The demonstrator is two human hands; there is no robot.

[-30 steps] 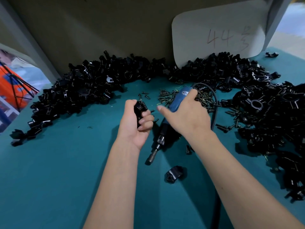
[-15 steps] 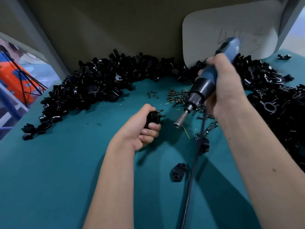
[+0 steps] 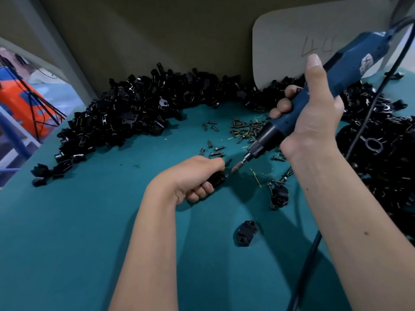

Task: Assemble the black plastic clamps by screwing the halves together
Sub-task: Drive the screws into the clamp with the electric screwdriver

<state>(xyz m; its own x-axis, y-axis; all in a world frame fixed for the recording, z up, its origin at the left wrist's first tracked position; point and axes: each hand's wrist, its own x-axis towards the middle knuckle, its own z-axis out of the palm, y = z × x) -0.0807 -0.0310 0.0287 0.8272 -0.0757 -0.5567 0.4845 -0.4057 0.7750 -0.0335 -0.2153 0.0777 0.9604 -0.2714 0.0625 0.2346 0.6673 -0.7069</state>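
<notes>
The left hand (image 3: 193,176) lay low on the teal desk (image 3: 67,243), its fingers (image 3: 206,187) curled tight round a black clamp (image 3: 216,179) whose exposed end faced right, toward the tool. The right hand (image 3: 312,122) gripped the blue electric screwdriver (image 3: 314,102), fingers wrapped round its body, the long axis slanting down and left so that the bit (image 3: 239,164) pointed at the clamp's end, just beside it and seemingly not yet seated. The coming move probably depended on lining that bit up with the screw head. That screw was too small and dark to make out, and most of the clamp was hidden inside the left palm. The screwdriver's cable (image 3: 368,122) ran out of view at the top right.
</notes>
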